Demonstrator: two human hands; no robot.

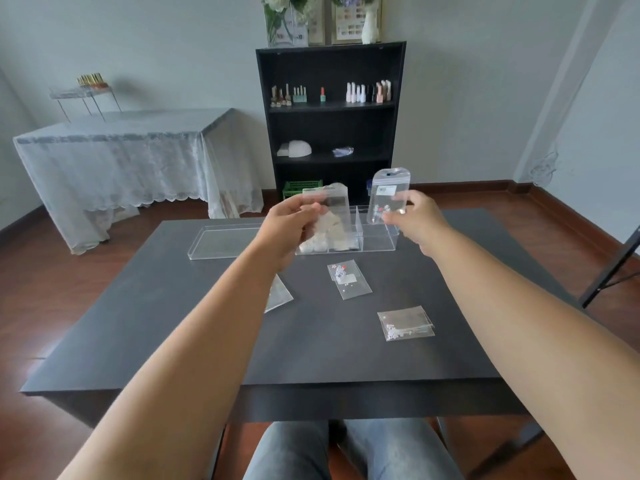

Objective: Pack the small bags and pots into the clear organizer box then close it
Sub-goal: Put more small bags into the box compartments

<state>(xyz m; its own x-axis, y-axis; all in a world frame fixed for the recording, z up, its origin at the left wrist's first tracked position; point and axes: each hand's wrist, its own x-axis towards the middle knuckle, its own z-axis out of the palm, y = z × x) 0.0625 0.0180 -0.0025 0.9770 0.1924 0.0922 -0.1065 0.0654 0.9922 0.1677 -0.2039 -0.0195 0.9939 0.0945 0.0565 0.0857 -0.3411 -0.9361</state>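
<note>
Three zip bags [349,279] lie loose on the near surface [207,323]. Beyond, left hand [289,225] pinches one pouch [330,206], right hand [417,214] another [386,197], above organizer box [379,239]. We should lower each upright into separate compartments; lid [223,241] waits left.

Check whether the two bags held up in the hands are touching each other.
Apart. The head view shows the left hand's bag and the right hand's bag with dark shelf and organizer box visible between them.

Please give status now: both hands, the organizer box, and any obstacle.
Left hand holds one small bag, right hand another. Organizer box open, lid beside it. Three bags remain on table. No obstacle.
</note>
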